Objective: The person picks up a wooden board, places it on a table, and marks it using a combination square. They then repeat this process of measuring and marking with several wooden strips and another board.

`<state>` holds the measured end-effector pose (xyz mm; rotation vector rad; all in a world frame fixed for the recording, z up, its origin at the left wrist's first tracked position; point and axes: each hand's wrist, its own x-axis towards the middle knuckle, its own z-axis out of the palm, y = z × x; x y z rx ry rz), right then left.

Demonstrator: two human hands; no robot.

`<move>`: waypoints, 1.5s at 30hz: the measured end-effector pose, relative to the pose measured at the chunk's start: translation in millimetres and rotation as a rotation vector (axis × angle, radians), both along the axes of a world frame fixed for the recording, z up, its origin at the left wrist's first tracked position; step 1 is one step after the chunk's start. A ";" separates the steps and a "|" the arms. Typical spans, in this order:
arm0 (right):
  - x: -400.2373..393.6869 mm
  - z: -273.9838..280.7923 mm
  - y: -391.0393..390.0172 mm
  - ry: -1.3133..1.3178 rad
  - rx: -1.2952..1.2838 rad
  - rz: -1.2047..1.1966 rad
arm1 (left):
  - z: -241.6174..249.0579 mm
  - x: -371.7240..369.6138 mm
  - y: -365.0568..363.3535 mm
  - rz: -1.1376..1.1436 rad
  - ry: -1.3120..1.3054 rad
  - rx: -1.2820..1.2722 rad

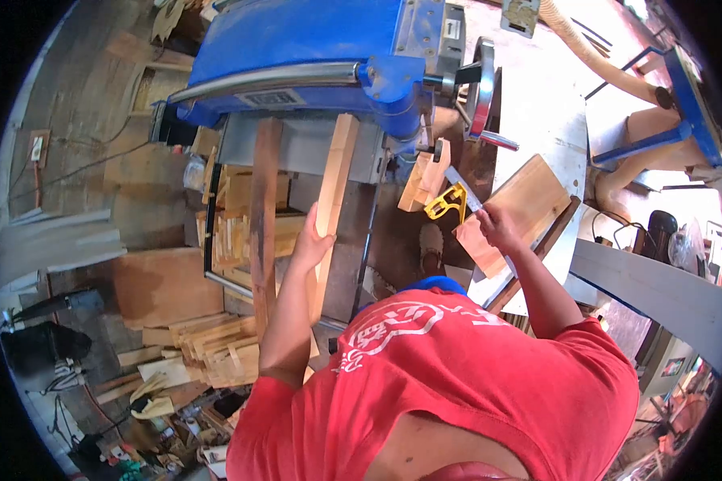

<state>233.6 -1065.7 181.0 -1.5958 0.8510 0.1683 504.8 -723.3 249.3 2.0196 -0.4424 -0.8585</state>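
My left hand is closed around a long pale wooden board, whose far end rests on the grey bed of a blue planer. Left of it, a darker wooden board lies alongside, reaching from the same bed back toward me. In my right hand is a combination square with a yellow head and a steel rule. The square sits over the near left edge of a wide wooden board. Short wooden blocks lie just beyond the yellow head.
A handwheel sticks out from the planer's right side. Stacked offcuts cover the floor at left. A white table stands at right, with a ribbed hose behind it. My foot is below.
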 end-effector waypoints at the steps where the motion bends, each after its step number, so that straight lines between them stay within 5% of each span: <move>1: -0.4 1.8 1.5 -0.019 0.013 -0.022 | 5.5 -2.5 2.1 0.069 0.153 -0.097; 4: 0.8 5.4 3.3 0.016 0.070 -0.033 | 33.1 -7.7 11.4 0.145 0.665 -0.281; 7: 7.8 -1.8 5.5 -0.003 0.078 0.013 | 27.2 -13.7 25.7 0.269 0.880 -0.440; 12: 31.8 -3.9 13.4 -0.076 0.078 0.093 | 17.5 -18.1 48.4 0.361 0.953 -0.585; 15: 42.2 -0.5 18.5 -0.093 0.097 0.101 | 15.3 -17.9 59.4 0.331 1.219 -0.782; 24: 53.5 7.2 20.6 -0.134 0.103 0.147 | 20.9 -22.5 50.6 0.408 1.258 -0.941; 30: 57.1 19.4 21.3 -0.050 0.099 0.143 | 23.7 -19.3 46.6 0.441 1.202 -1.022; 33: 46.5 -5.9 14.7 -0.073 -0.165 0.233 | 20.2 -4.6 51.5 0.293 1.132 -0.914; 36: 45.6 41.3 17.9 0.123 -0.077 0.155 | 1.0 -4.9 70.1 0.450 0.976 -0.637; 38: 30.7 5.7 10.3 0.078 -0.013 0.075 | -11.0 3.0 84.0 0.459 0.859 -0.414; 39: 21.6 -14.1 6.2 0.062 0.022 0.013 | 14.3 -5.2 65.0 0.436 0.582 -0.226; 42: 0.5 -37.8 -6.8 0.074 0.049 -0.110 | 10.8 -13.2 53.7 0.265 0.305 -0.088; 45: -29.4 -67.0 -20.7 0.110 0.095 -0.365 | -41.2 -8.1 73.7 0.266 0.342 -0.067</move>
